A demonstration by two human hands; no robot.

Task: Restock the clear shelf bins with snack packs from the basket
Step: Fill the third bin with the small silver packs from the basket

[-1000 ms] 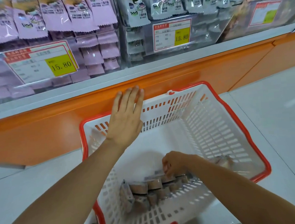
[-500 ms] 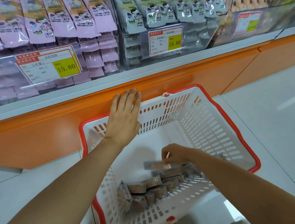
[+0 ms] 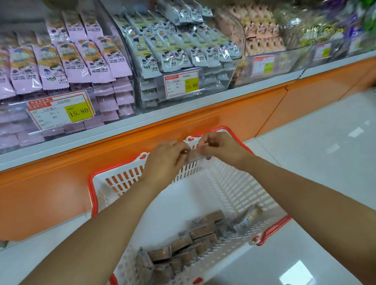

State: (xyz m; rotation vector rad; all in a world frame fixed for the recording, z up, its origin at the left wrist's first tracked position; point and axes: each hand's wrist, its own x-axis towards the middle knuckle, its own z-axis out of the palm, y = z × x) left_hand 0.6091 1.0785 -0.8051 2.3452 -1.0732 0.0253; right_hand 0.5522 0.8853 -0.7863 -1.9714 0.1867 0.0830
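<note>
A small brownish foil snack pack (image 3: 195, 156) is held up in the air just above the far rim of the white slotted plastic basket with a red rim (image 3: 91, 183). It is pinched at both ends. The left hand (image 3: 164, 161) has its grip closed on the left end and the right hand (image 3: 222, 148) has its grip closed on the right end, though blur hides exactly how the fingers lie. The pack's long axis runs side to side between the two hands, roughly along the line of the shelf edge. The clear plastic shelf bins lie beyond and above it. The bin of pink packs (image 3: 53, 69) is up to the left, the bin of grey-white packs (image 3: 175, 51) is almost straight ahead, and the bin of peach-coloured packs (image 3: 262, 35) is up to the right. If the peach bin is the match, which I cannot confirm, the right hand is the nearer one and the carry goes up and rightward. The remaining brownish packs (image 3: 190, 243) lie heaped at the near end of the basket. Half a second ago the left hand lay flat and open by the basket's far rim, while the right hand was down among the heap pinching a pack. Since then both have risen and met over that rim, and the view has tipped up to show more of the shelf.
</note>
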